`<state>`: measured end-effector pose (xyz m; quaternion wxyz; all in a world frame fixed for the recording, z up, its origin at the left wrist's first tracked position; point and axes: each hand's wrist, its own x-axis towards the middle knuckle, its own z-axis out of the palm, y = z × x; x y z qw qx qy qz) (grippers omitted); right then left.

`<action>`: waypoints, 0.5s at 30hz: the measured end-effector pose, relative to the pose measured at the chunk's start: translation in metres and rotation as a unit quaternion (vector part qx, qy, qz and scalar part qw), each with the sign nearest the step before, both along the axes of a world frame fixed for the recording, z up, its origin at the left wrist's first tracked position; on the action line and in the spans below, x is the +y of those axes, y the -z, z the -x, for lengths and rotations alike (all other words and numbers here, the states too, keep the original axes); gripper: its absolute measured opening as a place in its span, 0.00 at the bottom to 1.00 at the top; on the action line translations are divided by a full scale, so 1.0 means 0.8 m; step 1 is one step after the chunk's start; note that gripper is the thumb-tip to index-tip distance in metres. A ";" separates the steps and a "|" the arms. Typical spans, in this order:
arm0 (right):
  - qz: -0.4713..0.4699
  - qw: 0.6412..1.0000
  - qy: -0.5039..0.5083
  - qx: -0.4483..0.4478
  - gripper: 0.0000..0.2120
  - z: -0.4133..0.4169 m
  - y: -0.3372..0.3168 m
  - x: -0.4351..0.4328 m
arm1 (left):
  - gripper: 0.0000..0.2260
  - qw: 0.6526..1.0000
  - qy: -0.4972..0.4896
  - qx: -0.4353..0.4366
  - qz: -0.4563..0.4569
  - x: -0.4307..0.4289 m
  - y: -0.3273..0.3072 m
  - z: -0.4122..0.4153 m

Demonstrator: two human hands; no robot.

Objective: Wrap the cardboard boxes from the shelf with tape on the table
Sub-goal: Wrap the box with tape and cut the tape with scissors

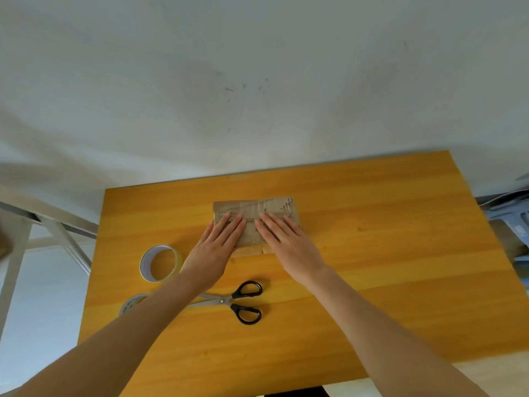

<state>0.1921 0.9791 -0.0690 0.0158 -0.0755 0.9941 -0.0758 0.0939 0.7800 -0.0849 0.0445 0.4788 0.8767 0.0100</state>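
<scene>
Where the orange wood-grain worktop (386, 253) meets the pale, scuffed wall (257, 81), one flat brown cardboard box (254, 209) lies near the middle, its long side running left to right and its upper face marked with worn, torn-looking patches. Item, left hand (214, 250): laid palm down on the left half of the box, fingers (233, 224) straight and close together, pressing flat and gripping nothing. Item, right hand (289, 245): laid palm down on the right half of the box, fingers (272, 224) likewise straight and flat, holding nothing; the two hands lie side by side with a narrow gap between them. Item, lighter tan strip (252, 250): showing along the near edge of the box, between the wrists; whether flap or tape cannot be told. Item, roll of clear yellowish tape with a white core (145, 262): lying flat on the worktop, left of the box and nearer the person, just beside the left wrist. Item, second printed tape roll (130, 306): further left of the box and nearer still, partly hidden under the left forearm. Item, steel scissors with black loop handles (226, 300): nearer than the box, blades closed and pointing left under the forearm. Item, white metal frame (57, 227): well left of the box, off the worktop. Item, blurred stack of bluish objects (512, 219): well right of the box, at the picture's edge.
</scene>
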 end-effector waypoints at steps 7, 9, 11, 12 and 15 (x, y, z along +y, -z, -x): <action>0.004 1.000 0.029 -0.003 0.37 -0.004 0.001 0.029 | 0.35 1.000 0.014 0.004 0.020 0.037 -0.006 0.002; 0.001 0.999 0.039 0.007 0.37 -0.010 -0.002 0.042 | 0.35 0.999 0.029 0.023 0.019 0.055 -0.008 0.000; 0.002 0.998 0.060 0.024 0.39 -0.020 -0.002 0.060 | 0.34 0.998 0.049 0.041 0.017 0.081 -0.008 -0.002; 0.001 0.997 0.071 0.020 0.40 -0.026 0.001 0.072 | 0.34 0.997 0.060 0.050 0.016 0.096 -0.008 -0.003; -0.020 0.995 0.100 0.010 0.43 -0.041 0.001 0.115 | 0.33 0.993 0.099 0.054 0.017 0.146 -0.009 -0.001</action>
